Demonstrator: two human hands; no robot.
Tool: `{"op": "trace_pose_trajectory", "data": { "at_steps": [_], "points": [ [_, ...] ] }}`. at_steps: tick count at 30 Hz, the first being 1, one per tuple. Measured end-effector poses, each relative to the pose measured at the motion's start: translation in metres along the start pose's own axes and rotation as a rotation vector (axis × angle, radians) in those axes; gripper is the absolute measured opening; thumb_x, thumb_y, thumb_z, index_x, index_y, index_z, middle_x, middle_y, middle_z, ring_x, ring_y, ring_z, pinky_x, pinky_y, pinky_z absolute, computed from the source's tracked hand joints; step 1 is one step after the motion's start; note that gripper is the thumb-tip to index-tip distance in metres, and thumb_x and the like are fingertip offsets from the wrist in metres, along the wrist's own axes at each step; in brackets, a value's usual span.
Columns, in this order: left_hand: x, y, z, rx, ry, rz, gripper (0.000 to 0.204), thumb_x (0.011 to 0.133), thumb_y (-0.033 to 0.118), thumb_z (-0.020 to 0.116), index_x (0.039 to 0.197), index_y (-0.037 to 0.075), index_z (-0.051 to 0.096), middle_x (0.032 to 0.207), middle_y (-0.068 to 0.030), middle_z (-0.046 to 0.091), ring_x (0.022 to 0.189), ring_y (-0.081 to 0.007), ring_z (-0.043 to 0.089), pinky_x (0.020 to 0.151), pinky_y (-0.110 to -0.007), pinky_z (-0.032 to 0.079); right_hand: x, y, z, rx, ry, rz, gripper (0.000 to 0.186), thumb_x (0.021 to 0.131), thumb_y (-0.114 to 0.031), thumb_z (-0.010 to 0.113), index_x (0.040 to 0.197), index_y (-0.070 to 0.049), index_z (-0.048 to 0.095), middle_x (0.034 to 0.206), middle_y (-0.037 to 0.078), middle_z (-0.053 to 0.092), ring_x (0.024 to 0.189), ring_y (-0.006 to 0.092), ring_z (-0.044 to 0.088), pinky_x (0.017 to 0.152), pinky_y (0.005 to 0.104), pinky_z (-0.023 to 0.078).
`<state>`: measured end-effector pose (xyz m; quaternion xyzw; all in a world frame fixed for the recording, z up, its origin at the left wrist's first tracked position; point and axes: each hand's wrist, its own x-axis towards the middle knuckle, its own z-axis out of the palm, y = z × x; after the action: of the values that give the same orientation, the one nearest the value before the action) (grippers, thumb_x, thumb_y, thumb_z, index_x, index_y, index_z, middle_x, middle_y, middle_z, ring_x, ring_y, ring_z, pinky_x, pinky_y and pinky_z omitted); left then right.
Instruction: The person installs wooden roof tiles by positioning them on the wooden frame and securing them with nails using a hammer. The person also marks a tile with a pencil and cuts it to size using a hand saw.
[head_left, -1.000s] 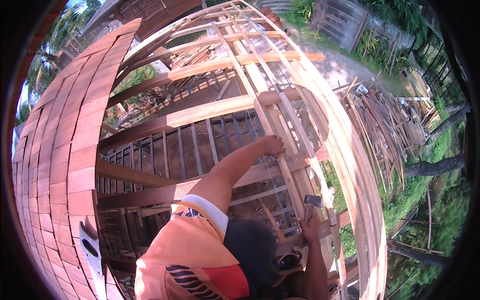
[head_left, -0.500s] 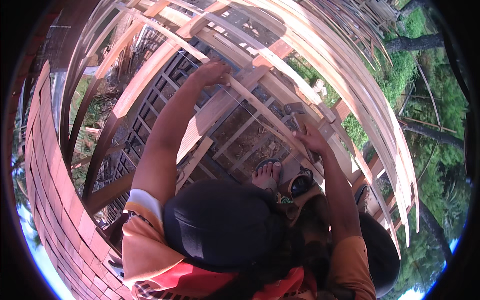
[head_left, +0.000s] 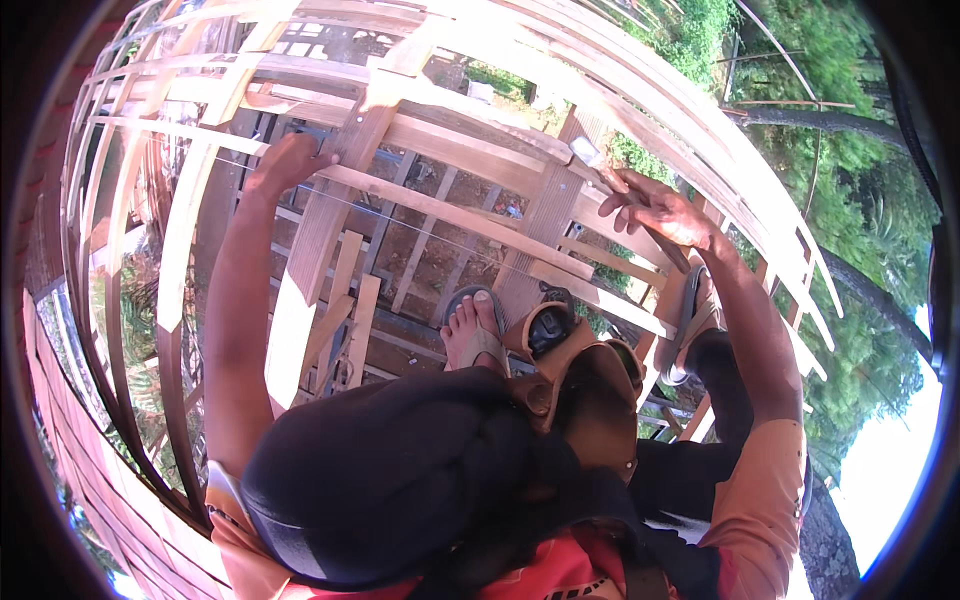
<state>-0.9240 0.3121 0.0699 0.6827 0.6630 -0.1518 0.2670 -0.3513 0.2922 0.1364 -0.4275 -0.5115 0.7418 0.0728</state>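
Batten (head_left: 450,225) lies across two broad rafters (head_left: 318,240), its end just past the right rafter's right edge. My left hand (head_left: 290,160) curls around it by the left rafter's left edge, probably to steady it. My right hand (head_left: 660,210) loosely holds a hammer (head_left: 588,150), head outward. My tan tool pouch (head_left: 555,375) (mouth gaping) carries a dark tool (head_left: 550,325), kind unclear, presumably for easy reach.
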Motion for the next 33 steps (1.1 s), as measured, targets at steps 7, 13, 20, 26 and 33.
{"op": "trace_pose_trajectory", "data": {
  "at_steps": [7, 13, 20, 26, 33],
  "points": [
    [0.013, 0.0, 0.024, 0.116, 0.068, -0.024, 0.059, 0.086, 0.059, 0.065, 0.103, 0.003, 0.072, 0.103, -0.0204, 0.072, 0.103, -0.0385, 0.068, 0.097, -0.048, 0.05, -0.014, -0.034, 0.046, -0.591, 0.06, 0.155, 0.024, 0.084, -0.013, 0.059, 0.104, -0.001, 0.056, 0.069, 0.008, 0.058, 0.062, 0.0148, 0.058, 0.057, 0.0335, 0.048],
    [0.002, -0.016, 0.065, 0.146, 0.217, -0.025, 0.057, 0.091, 0.057, 0.054, 0.099, 0.005, 0.076, 0.107, -0.0154, 0.071, 0.118, -0.0341, 0.058, 0.114, -0.051, 0.034, 0.014, -0.004, 0.062, -0.529, 0.071, 0.145, 0.024, 0.095, -0.019, 0.057, 0.111, -0.001, 0.052, 0.07, 0.006, 0.059, 0.053, 0.0127, 0.057, 0.047, 0.0283, 0.048],
    [-0.002, -0.016, 0.077, 0.116, 0.269, -0.04, 0.057, 0.094, 0.059, 0.051, 0.101, 0.009, 0.077, 0.11, -0.0135, 0.069, 0.121, -0.0333, 0.054, 0.117, -0.05, 0.03, 0.021, -0.035, 0.072, -0.478, 0.087, 0.103, 0.028, 0.098, -0.025, 0.054, 0.115, -0.003, 0.053, 0.07, 0.005, 0.058, 0.053, 0.0108, 0.055, 0.047, 0.0278, 0.047],
    [-0.008, -0.006, 0.07, 0.131, 0.256, -0.024, 0.057, 0.095, 0.06, 0.049, 0.107, 0.011, 0.076, 0.119, -0.0114, 0.067, 0.127, -0.0298, 0.05, 0.117, -0.048, 0.027, 0.017, -0.025, 0.061, -0.493, 0.098, 0.098, 0.026, 0.099, -0.022, 0.054, 0.117, -0.003, 0.053, 0.07, 0.005, 0.058, 0.053, 0.011, 0.055, 0.046, 0.0285, 0.046],
    [-0.006, -0.003, 0.08, 0.279, 0.303, -0.015, 0.059, 0.096, 0.059, 0.048, 0.112, 0.007, 0.071, 0.116, -0.0119, 0.066, 0.122, -0.0281, 0.052, 0.113, -0.046, 0.028, 0.016, -0.027, 0.061, -0.57, 0.137, 0.112, 0.021, 0.099, -0.022, 0.053, 0.109, -0.004, 0.053, 0.069, 0.006, 0.058, 0.053, 0.0129, 0.056, 0.047, 0.0291, 0.047]
  ]
}}
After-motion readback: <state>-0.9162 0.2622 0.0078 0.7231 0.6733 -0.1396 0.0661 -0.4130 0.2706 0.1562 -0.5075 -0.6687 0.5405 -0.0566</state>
